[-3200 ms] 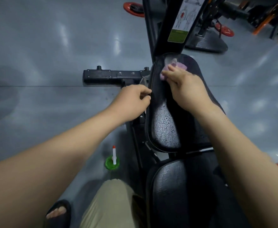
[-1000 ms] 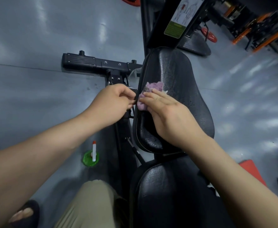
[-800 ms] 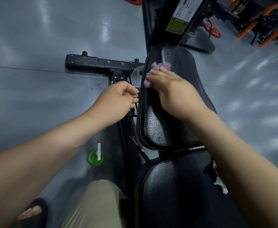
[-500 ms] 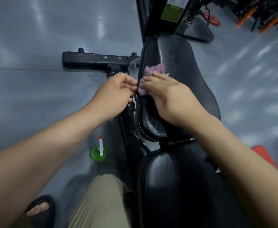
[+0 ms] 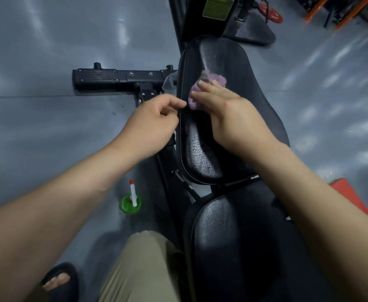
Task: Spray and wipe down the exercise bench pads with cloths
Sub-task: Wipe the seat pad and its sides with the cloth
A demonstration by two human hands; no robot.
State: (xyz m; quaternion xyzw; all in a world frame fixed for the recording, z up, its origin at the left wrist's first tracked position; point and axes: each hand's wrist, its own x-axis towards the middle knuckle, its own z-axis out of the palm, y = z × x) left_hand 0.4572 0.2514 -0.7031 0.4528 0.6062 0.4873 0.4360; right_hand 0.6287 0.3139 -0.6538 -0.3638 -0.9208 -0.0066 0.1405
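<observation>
Right hand (image 5: 233,118): grip apart, fingers straight, pressing fluffy purple cloth (image 5: 211,78) flat on upper left area of black textured vinyl back pad (image 5: 239,62). Left hand (image 5: 154,123): grip clamped, thumb and curled fingers pinching back pad's piped left edge, just beside cloth. Black vinyl seat pad (image 5: 233,236) nearer viewer. Green spray bottle (image 5: 132,202), white nozzle, red tip, upright on grey floor (image 5: 48,127), left of frame.
</observation>
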